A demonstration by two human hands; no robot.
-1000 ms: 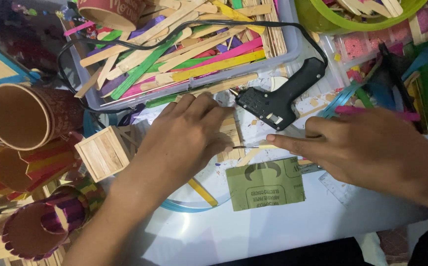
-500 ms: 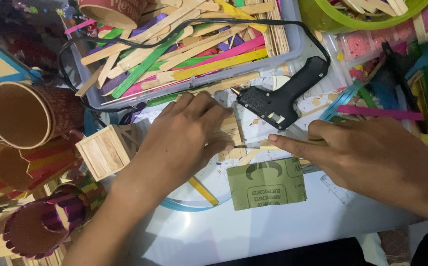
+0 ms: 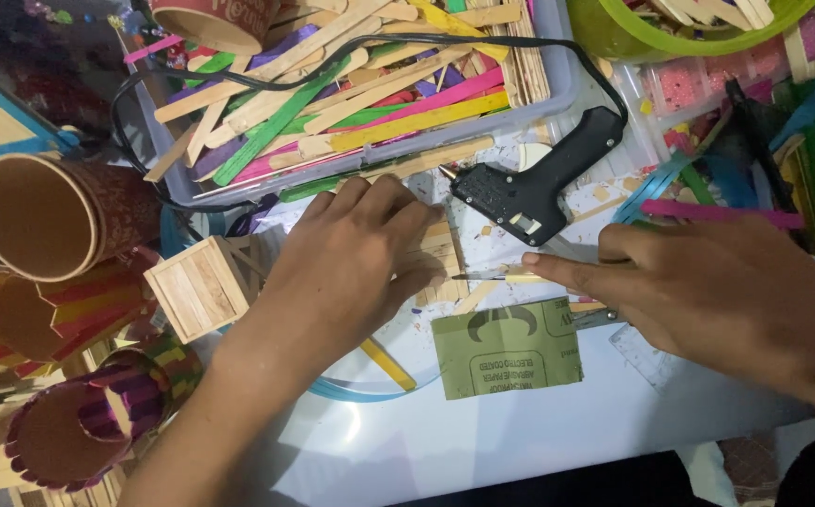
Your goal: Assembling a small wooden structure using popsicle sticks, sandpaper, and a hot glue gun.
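**Hands on stick panel, blade at its edge**

Nearest: green sandpaper sheet. Left hand flat, fingers spread, pressing wooden stick panel at table centre. Right hand pinches narrow blade tool, tip touching the panel. Farther: black glue gun. Farthest: clear tray holding coloured craft sticks.

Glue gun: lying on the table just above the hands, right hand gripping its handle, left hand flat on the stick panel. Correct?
Not quite. In the head view the right hand is off the glue gun; it pinches a thin blade-like tool against the stick panel. The gun lies untouched above the hands, and the left hand is flat on the panel.
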